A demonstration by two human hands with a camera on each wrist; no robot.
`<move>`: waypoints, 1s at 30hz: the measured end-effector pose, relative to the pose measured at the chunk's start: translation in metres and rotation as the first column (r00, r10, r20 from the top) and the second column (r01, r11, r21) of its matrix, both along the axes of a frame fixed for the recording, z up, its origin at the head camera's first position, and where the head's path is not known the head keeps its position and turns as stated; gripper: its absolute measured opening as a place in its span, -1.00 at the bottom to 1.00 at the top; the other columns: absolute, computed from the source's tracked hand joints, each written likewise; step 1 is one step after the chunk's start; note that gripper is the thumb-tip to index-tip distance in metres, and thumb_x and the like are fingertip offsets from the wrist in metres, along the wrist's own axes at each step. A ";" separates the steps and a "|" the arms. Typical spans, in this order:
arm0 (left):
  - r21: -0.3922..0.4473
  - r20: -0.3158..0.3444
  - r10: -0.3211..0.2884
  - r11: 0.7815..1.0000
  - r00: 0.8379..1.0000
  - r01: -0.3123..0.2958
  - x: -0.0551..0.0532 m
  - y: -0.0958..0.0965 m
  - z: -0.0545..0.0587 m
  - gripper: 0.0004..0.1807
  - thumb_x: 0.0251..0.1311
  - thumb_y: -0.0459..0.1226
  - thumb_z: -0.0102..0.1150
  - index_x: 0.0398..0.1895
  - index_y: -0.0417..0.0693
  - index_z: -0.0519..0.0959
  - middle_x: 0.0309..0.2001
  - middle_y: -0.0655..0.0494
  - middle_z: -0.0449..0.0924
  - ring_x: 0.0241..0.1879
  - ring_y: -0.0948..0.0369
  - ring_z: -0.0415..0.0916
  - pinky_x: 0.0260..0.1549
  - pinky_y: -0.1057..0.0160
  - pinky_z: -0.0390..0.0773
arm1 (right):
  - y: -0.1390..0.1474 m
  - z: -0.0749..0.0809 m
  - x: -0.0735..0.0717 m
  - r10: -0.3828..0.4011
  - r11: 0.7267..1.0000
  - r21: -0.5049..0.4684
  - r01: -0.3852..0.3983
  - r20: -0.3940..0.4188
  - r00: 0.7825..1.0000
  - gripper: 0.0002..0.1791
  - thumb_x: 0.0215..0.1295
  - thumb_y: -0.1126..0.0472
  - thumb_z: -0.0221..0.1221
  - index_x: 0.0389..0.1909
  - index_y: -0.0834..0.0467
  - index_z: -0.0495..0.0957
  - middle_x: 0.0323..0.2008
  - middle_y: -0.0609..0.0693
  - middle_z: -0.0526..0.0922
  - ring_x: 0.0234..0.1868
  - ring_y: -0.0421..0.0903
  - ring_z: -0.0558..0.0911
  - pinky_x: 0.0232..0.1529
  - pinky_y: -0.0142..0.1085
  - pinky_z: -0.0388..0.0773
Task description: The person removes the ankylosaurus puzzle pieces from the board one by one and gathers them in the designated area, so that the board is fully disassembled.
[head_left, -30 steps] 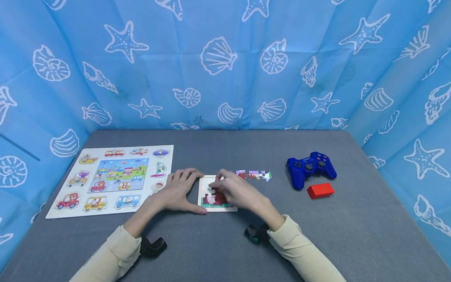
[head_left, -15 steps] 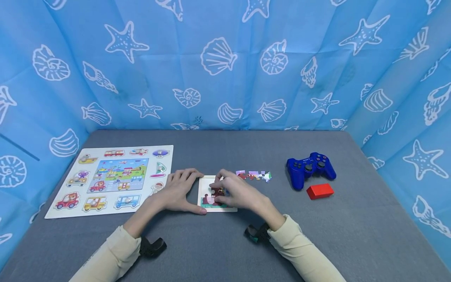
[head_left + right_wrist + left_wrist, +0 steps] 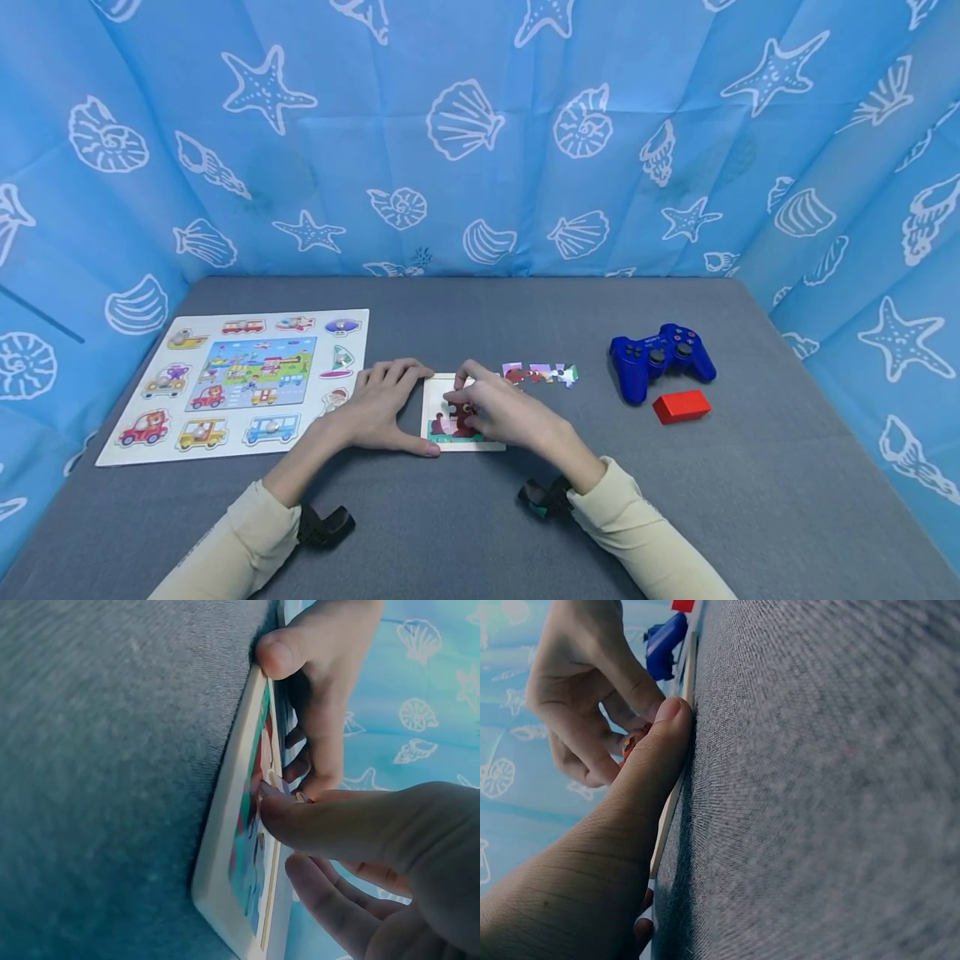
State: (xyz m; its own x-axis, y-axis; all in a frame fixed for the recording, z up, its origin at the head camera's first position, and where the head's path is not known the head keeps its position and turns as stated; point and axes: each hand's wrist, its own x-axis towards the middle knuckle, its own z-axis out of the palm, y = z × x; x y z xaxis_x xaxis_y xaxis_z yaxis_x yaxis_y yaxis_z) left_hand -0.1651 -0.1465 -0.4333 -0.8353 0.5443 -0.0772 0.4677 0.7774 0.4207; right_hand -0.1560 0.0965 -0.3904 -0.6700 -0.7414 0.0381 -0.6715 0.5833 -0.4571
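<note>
A small jigsaw tray (image 3: 472, 447) with a pale rim lies on the grey cloth between my two hands. Inside it, assembled pieces along the bottom show green, pink and brown. My left hand (image 3: 382, 408) lies beside the tray's left edge, its fingers spread and its thumb resting against the near left corner. Above the tray, my right hand (image 3: 498, 404) pinches a brown jigsaw piece (image 3: 459, 410) between thumb and forefinger. A bit of orange and red, the piece (image 3: 633, 740), shows between the fingers in the left wrist view. The right hand covers the tray's right side.
Several loose jigsaw pieces (image 3: 542, 373) lie right of the tray. Further right are a blue game controller (image 3: 636, 379) and a red block (image 3: 682, 407). At left lies a large peg puzzle board (image 3: 116, 457). A blue shell-print curtain (image 3: 465, 225) stands behind the table.
The right hand's fingers and thumb have shifted slightly over the tray, leaving more of the brown piece visible. The left hand has stayed in place.
</note>
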 end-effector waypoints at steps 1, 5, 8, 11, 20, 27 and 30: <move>0.000 0.003 0.002 1.000 1.000 -0.002 0.000 0.000 0.000 0.17 -0.13 0.46 0.37 0.52 0.16 0.23 0.51 -0.03 0.17 0.43 -0.14 0.13 0.28 -0.28 0.14 | 0.000 0.000 0.000 -0.002 1.000 0.001 0.002 -0.005 1.000 -0.64 0.27 0.45 0.31 0.10 0.23 0.70 -0.02 0.10 0.51 -0.24 -0.15 0.51 -0.28 -0.45 0.46; 0.001 0.003 0.008 1.000 1.000 -0.008 0.000 0.000 0.000 0.17 -0.14 0.46 0.38 0.52 0.15 0.24 0.50 -0.02 0.18 0.43 -0.14 0.12 0.28 -0.30 0.14 | 0.003 0.001 -0.001 -0.008 1.000 -0.011 0.007 -0.016 1.000 -0.66 0.31 0.41 0.31 0.10 0.23 0.69 -0.01 0.09 0.50 -0.20 -0.13 0.54 -0.22 -0.43 0.52; -0.002 0.002 0.011 1.000 1.000 -0.011 0.000 0.000 0.000 0.17 -0.15 0.46 0.38 0.52 0.15 0.24 0.50 -0.02 0.19 0.43 -0.13 0.12 0.29 -0.29 0.13 | 0.013 0.003 -0.003 -0.014 1.000 -0.028 0.013 -0.021 1.000 -0.65 0.31 0.39 0.32 0.12 0.23 0.68 -0.01 0.09 0.51 -0.16 -0.09 0.59 -0.15 -0.35 0.58; -0.005 -0.003 0.012 1.000 1.000 -0.012 0.000 0.001 0.000 0.18 -0.15 0.47 0.38 0.52 0.15 0.23 0.50 -0.02 0.19 0.42 -0.13 0.13 0.28 -0.28 0.14 | 0.028 0.005 -0.006 -0.032 0.999 -0.031 0.031 -0.020 0.999 -0.63 0.30 0.36 0.34 0.13 0.22 0.68 -0.01 0.09 0.54 -0.10 -0.06 0.62 -0.09 -0.27 0.62; -0.013 0.002 0.017 1.000 1.000 -0.017 0.000 0.002 0.001 0.21 -0.18 0.48 0.38 0.53 0.16 0.22 0.50 -0.02 0.18 0.43 -0.14 0.12 0.29 -0.27 0.13 | 0.086 0.003 -0.010 -0.167 0.986 0.033 0.165 0.045 0.985 -0.58 0.25 0.34 0.38 0.15 0.15 0.68 0.03 0.08 0.55 -0.09 -0.08 0.57 -0.12 -0.27 0.54; -0.008 -0.003 0.018 1.000 1.000 -0.018 0.000 0.001 0.000 0.20 -0.18 0.48 0.38 0.52 0.15 0.24 0.50 -0.03 0.19 0.43 -0.13 0.12 0.29 -0.28 0.13 | 0.107 -0.002 -0.011 -0.186 0.982 0.044 0.183 0.084 0.979 -0.57 0.27 0.35 0.36 0.18 0.16 0.67 0.01 0.09 0.54 -0.12 -0.09 0.55 -0.12 -0.22 0.58; -0.014 -0.006 0.014 1.000 1.000 -0.015 0.000 0.001 -0.001 0.20 -0.18 0.49 0.37 0.52 0.16 0.23 0.50 -0.02 0.19 0.42 -0.13 0.12 0.28 -0.28 0.14 | 0.109 -0.003 -0.011 -0.194 0.980 0.063 0.188 0.093 0.977 -0.57 0.29 0.33 0.35 0.20 0.14 0.66 0.03 0.09 0.54 -0.10 -0.09 0.54 -0.10 -0.24 0.55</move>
State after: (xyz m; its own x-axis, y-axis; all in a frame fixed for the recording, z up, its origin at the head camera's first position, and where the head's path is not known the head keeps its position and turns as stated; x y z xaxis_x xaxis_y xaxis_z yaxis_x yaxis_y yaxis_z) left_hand -0.1653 -0.1454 -0.4343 -0.8435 0.5311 -0.0800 0.4588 0.7900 0.4067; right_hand -0.1665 0.2053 -0.3937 -0.7978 -0.5987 -0.0710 -0.4987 0.7216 -0.4802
